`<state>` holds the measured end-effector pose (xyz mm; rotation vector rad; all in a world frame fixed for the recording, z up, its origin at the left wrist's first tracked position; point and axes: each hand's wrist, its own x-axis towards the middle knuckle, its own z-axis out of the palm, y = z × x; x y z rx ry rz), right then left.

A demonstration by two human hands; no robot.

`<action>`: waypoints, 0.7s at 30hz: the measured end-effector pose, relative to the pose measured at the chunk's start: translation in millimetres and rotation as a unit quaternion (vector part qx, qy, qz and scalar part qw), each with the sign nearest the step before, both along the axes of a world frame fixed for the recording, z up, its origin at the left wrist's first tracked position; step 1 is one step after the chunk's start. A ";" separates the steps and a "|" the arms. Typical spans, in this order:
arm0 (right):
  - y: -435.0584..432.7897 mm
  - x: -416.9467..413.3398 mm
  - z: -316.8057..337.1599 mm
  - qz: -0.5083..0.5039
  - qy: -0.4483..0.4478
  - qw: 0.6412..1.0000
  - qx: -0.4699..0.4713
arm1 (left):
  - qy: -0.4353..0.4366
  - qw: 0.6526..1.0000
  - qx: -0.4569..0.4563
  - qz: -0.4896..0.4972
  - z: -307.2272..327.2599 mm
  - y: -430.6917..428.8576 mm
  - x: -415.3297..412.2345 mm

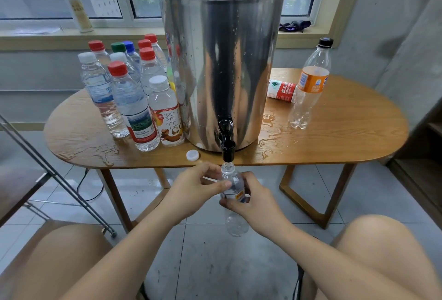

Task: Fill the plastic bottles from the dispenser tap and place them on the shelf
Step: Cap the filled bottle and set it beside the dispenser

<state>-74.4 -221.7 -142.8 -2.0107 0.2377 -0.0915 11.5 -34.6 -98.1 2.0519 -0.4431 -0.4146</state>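
Below the dispenser, just under its black tap, an uncapped plastic bottle is being held upright. The left hand is pinching the bottle's shoulder, and the right hand is gripping its labelled middle. Left of the dispenser, capped bottles are standing on the wet table. Before the dispenser's base, a white cap is lying.

The left hand and right hand, just below the middle of the frame, are bare, with short nails. The left forearm at lower left and the right forearm at lower right are slim and uncovered down to the frame's edge. A rounded bare left knee and right knee fill the bottom corners.
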 end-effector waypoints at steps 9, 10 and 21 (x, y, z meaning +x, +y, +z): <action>-0.5 -0.7 0.7 0.000 0.002 1.000 0.001 | -0.001 1.000 0.003 -0.001 1.1 -3.0 -2.2; -0.4 -0.7 0.9 0.000 0.002 1.000 0.001 | 0.001 1.000 0.002 -0.001 1.5 -3.1 -2.4; -0.7 0.3 -1.1 0.004 -0.004 1.000 -0.002 | 0.001 1.000 0.005 -0.001 1.3 -3.0 -2.4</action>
